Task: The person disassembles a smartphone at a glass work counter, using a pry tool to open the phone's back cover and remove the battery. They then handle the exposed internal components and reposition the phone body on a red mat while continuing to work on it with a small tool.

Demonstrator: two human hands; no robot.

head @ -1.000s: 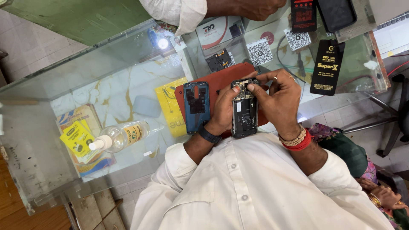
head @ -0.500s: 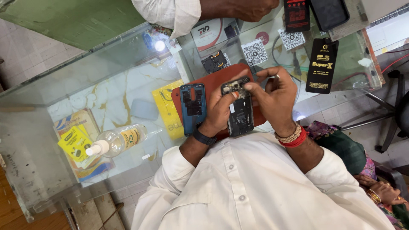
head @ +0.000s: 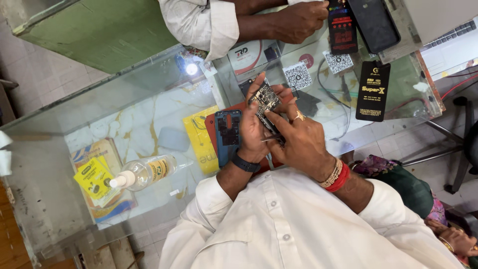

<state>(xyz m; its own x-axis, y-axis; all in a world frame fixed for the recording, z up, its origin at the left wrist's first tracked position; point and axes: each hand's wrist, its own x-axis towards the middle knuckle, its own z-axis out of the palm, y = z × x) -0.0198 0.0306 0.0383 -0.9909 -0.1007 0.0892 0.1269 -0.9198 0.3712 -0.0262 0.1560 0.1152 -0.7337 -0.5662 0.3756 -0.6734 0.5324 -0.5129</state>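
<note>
Over the glass counter [head: 124, 124], just right of the blue phone shell [head: 228, 137], the left hand [head: 254, 134] closes around an opened phone [head: 266, 102]. The right hand [head: 298, 142] pinches what seems a thin tool [head: 271, 138]. A slip could scratch the exposed board.
</note>
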